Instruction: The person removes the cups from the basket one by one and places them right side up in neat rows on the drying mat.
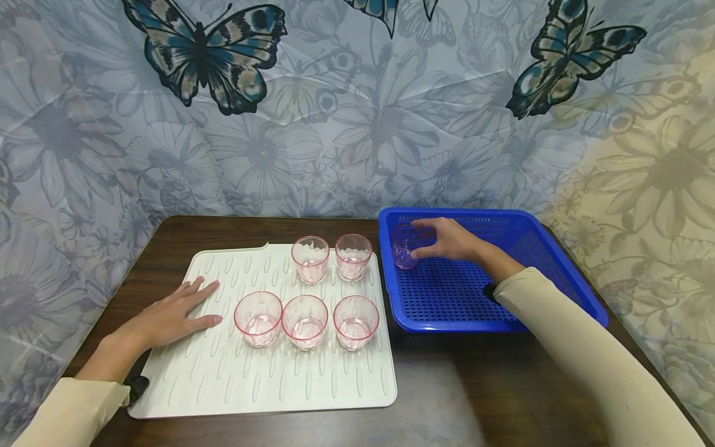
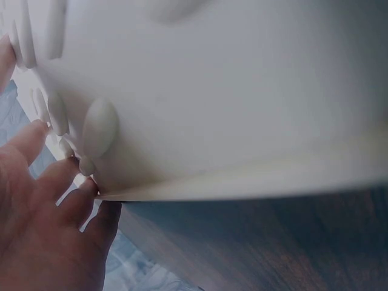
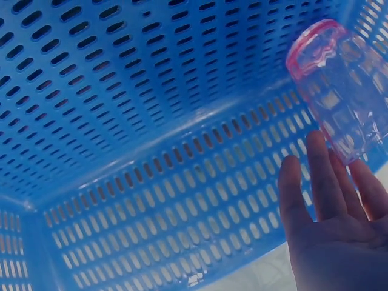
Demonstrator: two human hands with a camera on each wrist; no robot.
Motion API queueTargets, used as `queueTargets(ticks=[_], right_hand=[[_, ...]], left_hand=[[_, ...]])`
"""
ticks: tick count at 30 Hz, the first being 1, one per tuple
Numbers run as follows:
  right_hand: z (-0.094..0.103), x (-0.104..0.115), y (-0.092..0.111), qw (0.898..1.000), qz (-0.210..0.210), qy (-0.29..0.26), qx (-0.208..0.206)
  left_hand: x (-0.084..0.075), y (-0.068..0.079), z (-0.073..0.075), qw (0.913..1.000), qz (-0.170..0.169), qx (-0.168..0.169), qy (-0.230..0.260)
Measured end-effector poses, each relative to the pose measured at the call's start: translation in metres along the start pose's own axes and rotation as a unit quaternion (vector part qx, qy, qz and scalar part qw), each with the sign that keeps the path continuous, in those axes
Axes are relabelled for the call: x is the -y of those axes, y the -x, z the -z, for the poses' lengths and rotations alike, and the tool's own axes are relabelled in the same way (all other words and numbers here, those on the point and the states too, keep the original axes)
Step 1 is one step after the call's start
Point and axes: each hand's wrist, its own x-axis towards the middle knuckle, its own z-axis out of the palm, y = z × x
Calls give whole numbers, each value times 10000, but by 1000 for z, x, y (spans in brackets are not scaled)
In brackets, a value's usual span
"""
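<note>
A clear glass with a pink rim [image 3: 339,85] is at the left end of the blue basket [image 1: 455,326]; in the right wrist view its rim appears turned toward the basket floor. My right hand [image 1: 451,241] reaches into the basket beside this glass, thumb and fingers spread around its near side. In the right wrist view the fingers look nearly straight, with their tips close to the glass; whether they touch it I cannot tell. My left hand [image 1: 167,315] rests flat with spread fingers on the left edge of the white ridged mat [image 1: 223,388].
Several pink-rimmed glasses stand upright on the mat in two rows: a back pair, including one glass [image 1: 353,257], and a front row, including another glass [image 1: 304,323]. The dark wooden table [image 1: 436,385] carries mat and basket. Behind hangs a butterfly-patterned cloth [image 1: 357,124].
</note>
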Motion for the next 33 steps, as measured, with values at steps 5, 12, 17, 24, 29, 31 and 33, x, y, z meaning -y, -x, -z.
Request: queueTargets(ticks=[5, 12, 17, 24, 29, 31, 33], right_hand=[[0, 2, 1, 10000, -33, -3, -38], [1, 2, 1, 9998, -2, 139, -162], [8, 6, 3, 9989, 6, 233, -396], [20, 14, 3, 9955, 95, 221, -916], [28, 21, 3, 9928, 121, 236, -1167], [32, 24, 2, 9916, 133, 297, -1255], [35, 29, 1, 9899, 179, 390, -1354]], left_hand=[[0, 0, 0, 10000, -12, -23, -9], [1, 0, -1, 10000, 8, -10, 3], [1, 0, -1, 10000, 13, 1, 3], [1, 0, 0, 10000, -4, -23, 1], [1, 0, 0, 10000, -5, -9, 7], [1, 0, 0, 10000, -3, -10, 12], [0, 0, 0, 10000, 4, -10, 8]])
